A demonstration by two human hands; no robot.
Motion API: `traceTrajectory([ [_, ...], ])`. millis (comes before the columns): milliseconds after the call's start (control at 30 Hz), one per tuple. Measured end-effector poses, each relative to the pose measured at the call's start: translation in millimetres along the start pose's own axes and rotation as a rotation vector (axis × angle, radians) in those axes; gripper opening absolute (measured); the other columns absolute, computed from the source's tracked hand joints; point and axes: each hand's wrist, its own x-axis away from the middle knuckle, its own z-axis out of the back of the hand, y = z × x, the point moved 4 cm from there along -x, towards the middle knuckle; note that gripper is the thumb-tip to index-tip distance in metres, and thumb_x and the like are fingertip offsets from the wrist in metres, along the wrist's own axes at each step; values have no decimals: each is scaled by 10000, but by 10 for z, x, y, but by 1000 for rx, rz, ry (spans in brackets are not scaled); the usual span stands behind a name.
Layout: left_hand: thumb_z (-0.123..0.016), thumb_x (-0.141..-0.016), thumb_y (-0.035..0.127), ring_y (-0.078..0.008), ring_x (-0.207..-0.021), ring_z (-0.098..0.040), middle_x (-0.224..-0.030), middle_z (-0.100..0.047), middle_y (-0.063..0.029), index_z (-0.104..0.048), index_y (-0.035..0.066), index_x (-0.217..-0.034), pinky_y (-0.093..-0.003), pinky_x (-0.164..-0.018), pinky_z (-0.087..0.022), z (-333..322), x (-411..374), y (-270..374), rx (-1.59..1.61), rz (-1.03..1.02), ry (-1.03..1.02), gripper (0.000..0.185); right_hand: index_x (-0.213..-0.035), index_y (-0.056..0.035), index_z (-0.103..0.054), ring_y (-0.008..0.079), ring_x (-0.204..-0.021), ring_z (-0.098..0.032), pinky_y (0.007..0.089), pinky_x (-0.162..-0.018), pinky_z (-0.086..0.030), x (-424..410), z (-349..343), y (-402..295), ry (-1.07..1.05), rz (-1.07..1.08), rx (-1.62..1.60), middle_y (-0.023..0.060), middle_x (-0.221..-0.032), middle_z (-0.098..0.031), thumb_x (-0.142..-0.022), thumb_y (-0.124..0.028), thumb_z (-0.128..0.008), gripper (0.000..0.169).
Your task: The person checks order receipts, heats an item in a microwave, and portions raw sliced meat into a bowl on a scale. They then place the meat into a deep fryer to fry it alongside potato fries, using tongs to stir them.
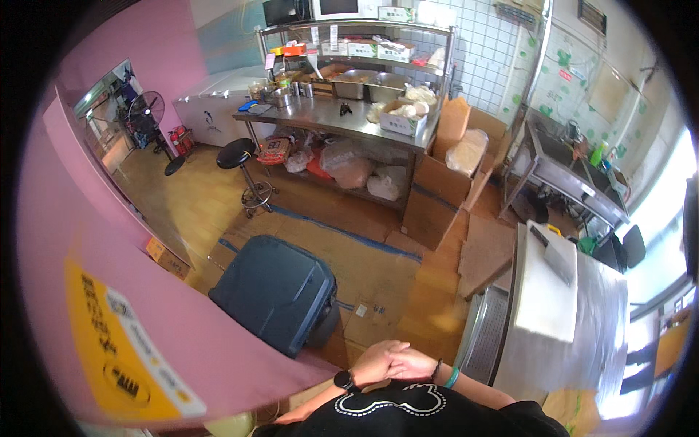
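Observation:
My left hand (372, 360), with a black watch (344, 379) at the wrist, is joined with my right hand (416, 364) in front of my black shirt (437, 418). The fingers overlap, and no object shows between them. A dark beaded bracelet (437, 370) and a green bangle (451, 377) circle my right wrist. Nearest on the left is a large bin with a dark lid (278, 289). To the right, a cleaver (556, 262) lies on a white cutting board (546, 306), which rests on a steel counter (600, 328).
A steel worktable (322, 117) carries pans, boxes and bags. Beside it stand cardboard boxes (437, 202) and a round black stool (236, 153). Flattened cardboard (349, 246) covers part of the floor. At right is a steel sink (551, 147); at left, a pink wall (180, 349).

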Motion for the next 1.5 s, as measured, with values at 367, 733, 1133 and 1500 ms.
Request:
traceTrajectory([
  [367,-675,-696,189,-304,-1052,-533,-1109,-579,-156,-549,45,-1146,-350,-906,-404,717,-1153,-1087,167,353,239,489,-836,-2,-621,160,-626,-562,300,-589,-453,-665,84,-2392,-197,47,1233,62,-663,-594,-896,-239,-506,270],
  [733,-539,-889,289,-215,-1075,-522,-1193,-548,-135,-494,30,-1237,-308,-919,-401,1421,-1848,-2425,770,585,186,436,-1024,-48,-616,234,-806,-628,345,-712,-482,-1814,721,-4256,-169,-209,1483,126,-887,-652,-898,-343,-514,337],
  [1133,-364,-960,126,-176,-1176,-445,-1303,-466,-87,-403,-19,-1305,-275,-1032,-312,2445,-2582,-4544,1693,662,-77,376,-1348,-52,-364,219,-1241,-389,327,-1021,-309,-3490,1844,-5585,-474,-317,904,109,-1359,-412,-938,-370,-439,525],
  [1500,-284,-961,181,-156,-1190,-435,-1336,-441,-66,-428,29,-1313,-279,-1016,-328,4036,-3204,-6470,1120,722,-115,409,-1329,-48,-396,224,-1237,-398,333,-1018,-316,-5353,2260,-7175,-478,-293,873,116,-1340,-435,-940,-371,-433,508],
])
